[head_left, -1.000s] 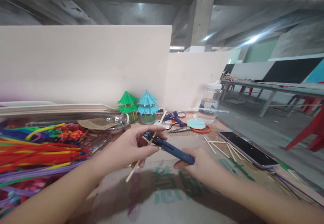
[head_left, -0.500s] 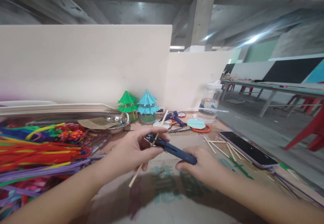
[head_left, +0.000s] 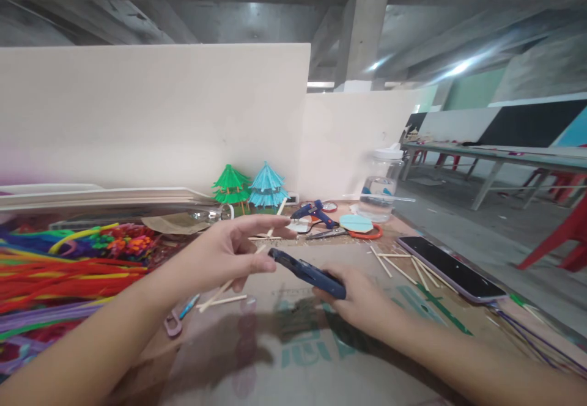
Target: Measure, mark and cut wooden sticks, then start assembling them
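A thin wooden stick (head_left: 215,296) runs slanting through my left hand (head_left: 224,247), its upper end rising past the fingers. My right hand (head_left: 351,296) is wrapped round the handles of a dark blue plier-like hand tool (head_left: 307,273). The tool's dark tip points left and lies close to my left thumb; whether it touches the stick, I cannot tell. Both hands hover over a cardboard sheet (head_left: 257,363) with green print. A short wooden stick (head_left: 232,300) lies on the sheet beneath my left hand.
Colourful pipe cleaners (head_left: 68,271) fill the left side. Behind stand a green paper-roofed model (head_left: 230,186) and a blue one (head_left: 267,187), a glue gun (head_left: 316,211), orange-handled scissors (head_left: 367,233) and a water bottle (head_left: 383,186). Loose sticks (head_left: 403,265) and a phone (head_left: 452,271) lie right.
The tool has come off the stick's middle and moved slightly down and left with my right hand. My left hand has shifted left with the stick. A short stick now shows on the sheet.
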